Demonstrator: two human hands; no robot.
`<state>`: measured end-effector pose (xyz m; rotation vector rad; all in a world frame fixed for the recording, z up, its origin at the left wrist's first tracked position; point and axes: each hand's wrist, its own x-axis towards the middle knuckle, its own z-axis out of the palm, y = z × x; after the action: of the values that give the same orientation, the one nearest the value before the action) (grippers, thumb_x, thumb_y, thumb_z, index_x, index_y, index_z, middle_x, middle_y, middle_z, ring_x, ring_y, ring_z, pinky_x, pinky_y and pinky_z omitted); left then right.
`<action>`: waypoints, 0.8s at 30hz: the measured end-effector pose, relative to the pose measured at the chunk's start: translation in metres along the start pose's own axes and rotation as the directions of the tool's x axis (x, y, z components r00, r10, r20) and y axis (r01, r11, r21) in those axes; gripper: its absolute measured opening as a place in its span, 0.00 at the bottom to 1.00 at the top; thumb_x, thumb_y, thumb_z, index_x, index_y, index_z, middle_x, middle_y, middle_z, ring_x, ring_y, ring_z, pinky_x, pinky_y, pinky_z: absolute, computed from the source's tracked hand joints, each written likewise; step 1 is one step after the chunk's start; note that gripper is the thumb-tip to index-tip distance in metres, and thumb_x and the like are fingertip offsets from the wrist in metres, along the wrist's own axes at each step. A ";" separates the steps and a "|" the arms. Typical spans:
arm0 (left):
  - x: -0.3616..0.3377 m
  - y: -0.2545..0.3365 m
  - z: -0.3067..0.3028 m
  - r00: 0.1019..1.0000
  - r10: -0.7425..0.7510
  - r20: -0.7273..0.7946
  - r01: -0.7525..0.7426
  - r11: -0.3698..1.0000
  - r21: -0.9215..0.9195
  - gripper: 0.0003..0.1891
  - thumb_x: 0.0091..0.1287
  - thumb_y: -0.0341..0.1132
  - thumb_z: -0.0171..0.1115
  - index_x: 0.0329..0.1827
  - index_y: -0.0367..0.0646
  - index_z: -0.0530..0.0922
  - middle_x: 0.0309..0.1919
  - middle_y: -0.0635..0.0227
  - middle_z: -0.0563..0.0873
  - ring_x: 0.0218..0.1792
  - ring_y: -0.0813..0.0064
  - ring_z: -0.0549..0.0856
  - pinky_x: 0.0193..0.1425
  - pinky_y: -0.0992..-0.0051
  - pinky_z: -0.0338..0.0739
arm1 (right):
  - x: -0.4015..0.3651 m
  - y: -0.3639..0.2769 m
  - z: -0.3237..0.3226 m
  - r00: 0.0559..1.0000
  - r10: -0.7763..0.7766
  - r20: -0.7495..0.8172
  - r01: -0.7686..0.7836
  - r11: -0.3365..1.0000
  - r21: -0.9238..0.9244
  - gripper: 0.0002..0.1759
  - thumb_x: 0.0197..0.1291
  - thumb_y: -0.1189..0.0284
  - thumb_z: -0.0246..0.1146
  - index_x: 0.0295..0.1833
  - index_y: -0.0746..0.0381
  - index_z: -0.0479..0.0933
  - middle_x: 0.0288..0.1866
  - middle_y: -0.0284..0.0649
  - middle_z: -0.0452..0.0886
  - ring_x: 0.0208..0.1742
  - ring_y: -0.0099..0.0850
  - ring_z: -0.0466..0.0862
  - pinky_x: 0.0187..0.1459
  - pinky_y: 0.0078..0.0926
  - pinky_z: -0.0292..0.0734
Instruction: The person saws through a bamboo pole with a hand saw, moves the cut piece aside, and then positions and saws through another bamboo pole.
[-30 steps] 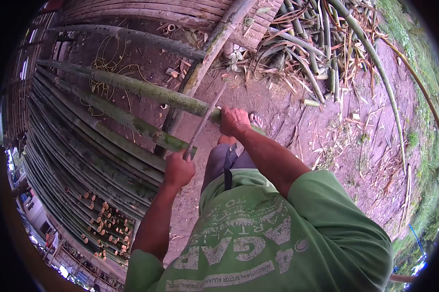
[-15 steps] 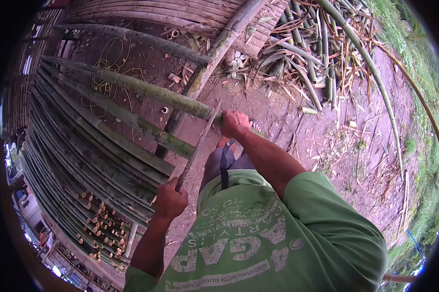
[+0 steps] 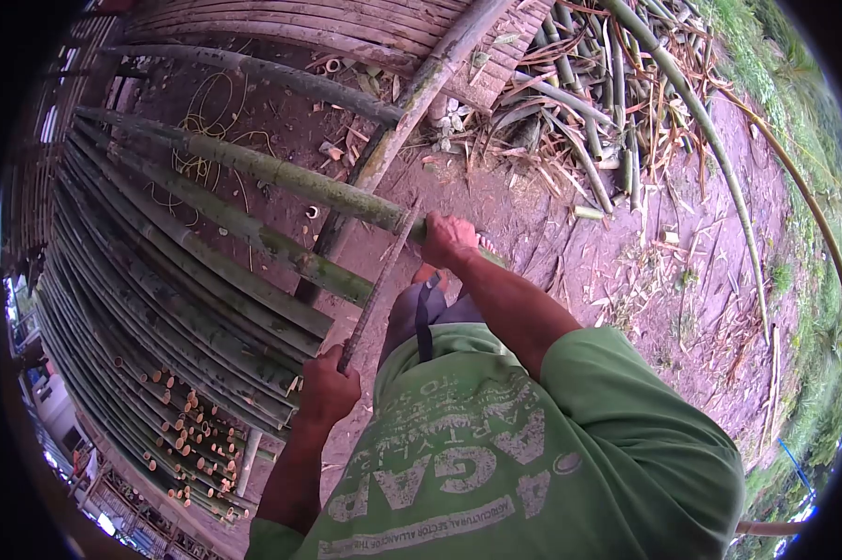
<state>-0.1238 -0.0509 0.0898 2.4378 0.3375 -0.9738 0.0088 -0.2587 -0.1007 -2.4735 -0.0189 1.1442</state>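
Note:
My left hand (image 3: pixel 330 386) is closed round the lower end of a long, narrow, dark tool with a saw-like blade (image 3: pixel 380 285). The blade slants up and to the right, and its upper part lies across a green bamboo pole (image 3: pixel 299 183). Just right of the blade, my right hand (image 3: pixel 451 240) grips the same pole near its end. Below it, a second bamboo pole (image 3: pixel 341 281) ends left of the blade.
Many bamboo poles (image 3: pixel 187 289) lie stacked at the left. A slanting support pole (image 3: pixel 411 121) crosses beneath the worked pole. Cut bamboo pieces (image 3: pixel 617 103) are heaped at the upper right, and a yellow cord (image 3: pixel 201 126) lies on the ground at the upper left.
The view has shifted slightly, with the surroundings a little further left. The blade has moved very slightly down across the pole. Both hands keep their grips.

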 end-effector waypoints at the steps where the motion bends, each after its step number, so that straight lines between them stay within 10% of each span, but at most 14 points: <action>1: 0.005 -0.001 0.003 1.000 0.014 -0.010 -0.014 1.000 0.003 0.09 0.55 0.27 0.57 0.37 0.32 0.77 0.28 0.41 0.82 0.36 0.40 0.83 0.43 0.51 0.77 | -0.001 -0.001 -0.003 1.000 -0.007 0.004 0.007 1.000 -0.009 0.19 0.52 0.69 0.61 0.52 0.61 0.74 0.47 0.52 0.83 0.51 0.48 0.84 0.52 0.43 0.79; 7: 0.170 0.019 0.076 0.939 0.253 -0.235 -0.271 0.962 -0.046 0.05 0.55 0.27 0.57 0.31 0.33 0.77 0.22 0.43 0.78 0.30 0.42 0.82 0.34 0.56 0.74 | -0.003 -0.001 -0.003 1.000 0.022 -0.015 -0.021 1.000 0.005 0.19 0.52 0.69 0.62 0.52 0.60 0.74 0.47 0.51 0.83 0.51 0.48 0.84 0.52 0.43 0.78; 14: -0.004 -0.007 0.011 0.998 0.039 -0.058 -0.039 0.999 -0.013 0.06 0.55 0.27 0.58 0.34 0.33 0.76 0.26 0.42 0.81 0.33 0.40 0.83 0.39 0.51 0.77 | -0.002 0.004 0.009 1.000 -0.021 -0.013 0.022 0.999 0.031 0.19 0.50 0.70 0.63 0.51 0.58 0.77 0.45 0.50 0.84 0.50 0.47 0.84 0.50 0.43 0.79; 24: 0.141 0.019 0.067 0.952 0.223 -0.212 -0.228 0.974 0.001 0.06 0.57 0.29 0.58 0.29 0.33 0.77 0.24 0.41 0.80 0.31 0.41 0.82 0.34 0.54 0.74 | -0.010 0.001 0.007 1.000 -0.005 -0.003 0.005 0.997 0.072 0.20 0.50 0.67 0.63 0.51 0.57 0.77 0.46 0.49 0.84 0.51 0.45 0.84 0.51 0.41 0.79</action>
<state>-0.0540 -0.0958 -0.0434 2.4967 0.1351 -0.6123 -0.0036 -0.2584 -0.0978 -2.4106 0.0164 1.1194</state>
